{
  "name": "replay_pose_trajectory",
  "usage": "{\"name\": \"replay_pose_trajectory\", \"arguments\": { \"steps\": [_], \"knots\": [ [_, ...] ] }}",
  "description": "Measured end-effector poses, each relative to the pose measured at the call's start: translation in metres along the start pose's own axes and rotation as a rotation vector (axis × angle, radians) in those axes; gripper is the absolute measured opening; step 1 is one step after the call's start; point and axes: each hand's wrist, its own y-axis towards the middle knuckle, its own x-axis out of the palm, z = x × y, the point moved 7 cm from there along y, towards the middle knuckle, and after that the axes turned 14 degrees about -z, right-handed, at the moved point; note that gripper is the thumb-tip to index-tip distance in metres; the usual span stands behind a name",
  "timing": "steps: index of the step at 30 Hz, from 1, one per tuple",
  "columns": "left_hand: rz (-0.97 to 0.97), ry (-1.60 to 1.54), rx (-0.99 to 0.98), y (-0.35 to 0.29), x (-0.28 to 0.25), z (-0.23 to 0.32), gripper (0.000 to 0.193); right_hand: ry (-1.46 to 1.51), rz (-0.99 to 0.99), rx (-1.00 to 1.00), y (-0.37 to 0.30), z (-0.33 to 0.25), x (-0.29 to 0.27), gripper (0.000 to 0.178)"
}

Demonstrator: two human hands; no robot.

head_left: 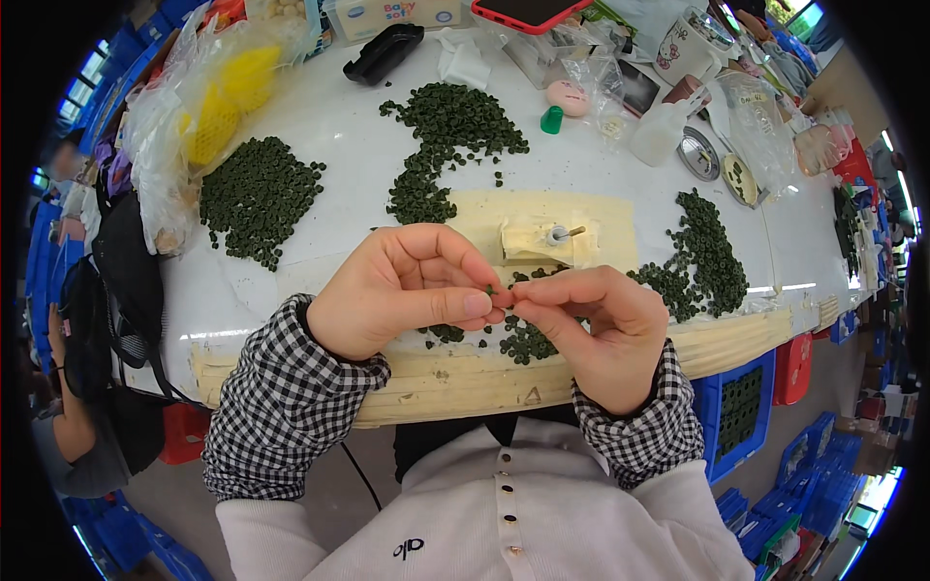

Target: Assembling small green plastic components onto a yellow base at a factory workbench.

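Note:
My left hand (412, 286) pinches a tiny green piece (490, 290) between thumb and index finger, above the table's near side. My right hand (591, 324) meets it fingertip to fingertip, its thumb and index finger pressed together; whatever lies between them is too small to make out. Just beyond my hands a small block wrapped in cream tape (528, 242) carries a short metal pin (572, 233). Loose dark green pieces (528, 341) lie below my fingers, partly hidden by them.
Piles of small dark green pieces lie at the left (260, 198), far middle (455, 121) and right (712, 252). A plastic bag with yellow netting (228, 102), a black case (385, 53), a white mug (690, 46) and a green cap (551, 120) stand farther back. A blue crate (712, 412) sits below the right edge.

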Motion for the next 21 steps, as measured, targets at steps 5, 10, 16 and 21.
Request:
{"name": "replay_pose_trajectory", "arguments": {
  "steps": [5,10,16,21],
  "knots": [
    [-0.002,-0.014,0.019,0.000,0.000,0.001,0.017,-0.121,-0.049,-0.100,0.003,-0.007,-0.004,0.015],
    [-0.023,-0.070,0.008,0.001,0.004,0.000,0.016,-0.269,-0.033,-0.133,0.002,-0.012,-0.003,0.018],
    [-0.088,0.002,0.014,-0.001,0.005,-0.003,0.015,-0.168,-0.055,-0.051,0.004,0.002,-0.001,0.019],
    [-0.037,-0.043,0.019,0.001,0.003,0.001,0.016,-0.202,-0.041,-0.082,0.005,-0.007,0.002,0.019]
  ]
}}
